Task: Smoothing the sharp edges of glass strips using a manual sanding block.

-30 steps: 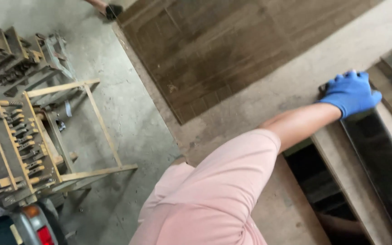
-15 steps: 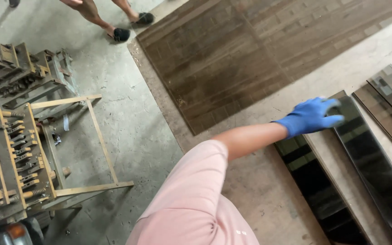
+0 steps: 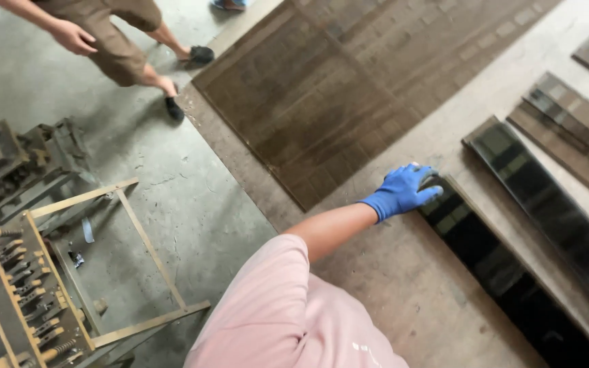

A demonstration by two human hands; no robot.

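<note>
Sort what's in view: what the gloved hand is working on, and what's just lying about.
In hand: left hand in a blue glove, resting on the end of the dark glossy strip.

Lying about: large brown slatted panel, other dark strips, wooden frame, metal rack.

One bare arm stretches forward from a pink sleeve, its blue-gloved hand point(image 3: 400, 192) flat with fingers spread.

My bench top point(image 3: 403, 272) carries dark glossy strips point(image 3: 499, 266), lying just right of the big brown slatted panel point(image 3: 349, 82).
</note>
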